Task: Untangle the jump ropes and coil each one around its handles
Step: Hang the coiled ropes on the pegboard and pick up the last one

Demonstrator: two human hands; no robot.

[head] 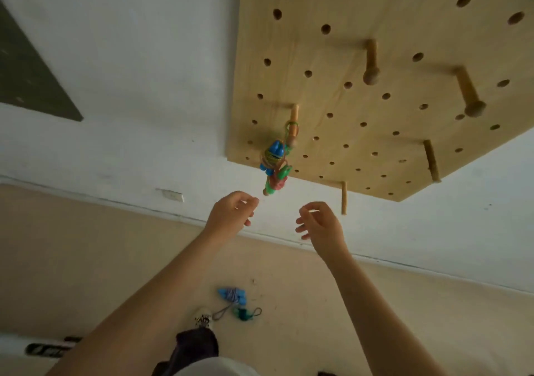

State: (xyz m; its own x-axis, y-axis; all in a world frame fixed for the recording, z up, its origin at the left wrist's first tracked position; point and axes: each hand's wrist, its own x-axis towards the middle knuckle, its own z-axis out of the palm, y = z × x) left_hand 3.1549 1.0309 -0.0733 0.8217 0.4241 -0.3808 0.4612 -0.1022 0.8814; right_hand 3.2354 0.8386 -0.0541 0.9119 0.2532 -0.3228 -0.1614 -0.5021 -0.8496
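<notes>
Beige flooring [86, 260] is spreading out beneath us, and nearest our feet we are seeing a blue-handled rope [232, 294] already wound around its handles, with a smaller teal bundle [244, 313] lying just beside it. Higher up, we are holding both arms out toward the wall: our left hand [231, 211] is hanging with fingers loosely curled and gripping nothing, just below the hanging ropes, and our right hand [320, 221] is likewise relaxed and empty, a little further off to the side. Beyond them, a tangled cluster of jump ropes [276, 164], blue, green and red handles knotted in cord, is dangling from a wooden peg [294, 124] on the pegboard [375, 101]. We are judging that tugging downward on one handle risks tightening the knot or catching the green loop on the peg's knob; lifting the loop carelessly risks dropping the whole cluster onto the coiled ropes below and mixing them again.
</notes>
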